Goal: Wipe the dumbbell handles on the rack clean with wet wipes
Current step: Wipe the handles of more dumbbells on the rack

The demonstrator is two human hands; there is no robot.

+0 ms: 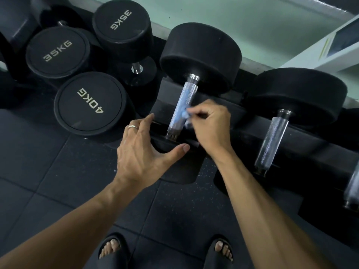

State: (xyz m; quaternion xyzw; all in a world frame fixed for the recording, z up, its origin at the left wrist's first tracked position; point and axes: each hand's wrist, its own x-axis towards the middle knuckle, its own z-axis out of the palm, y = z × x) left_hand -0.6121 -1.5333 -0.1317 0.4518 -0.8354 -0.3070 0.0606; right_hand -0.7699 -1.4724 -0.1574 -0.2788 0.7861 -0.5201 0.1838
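A black dumbbell lies on the rack [303, 136] with its knurled silver handle [179, 111] pointing toward me. My right hand [210, 127] pinches a small crumpled bluish wet wipe [186, 114] against the right side of that handle, near its lower half. My left hand [143, 150], with a ring on one finger, rests spread on the near head of the same dumbbell, fingers apart. A second dumbbell's handle [272, 140] lies on the rack to the right.
Upright dumbbells marked 35KG [57, 51] and 40KG [90, 100] stand on the dark rubber floor at the left. A third handle [352, 188] shows at the right edge. My feet in black slides [113, 249] are below. A pale green wall runs behind the rack.
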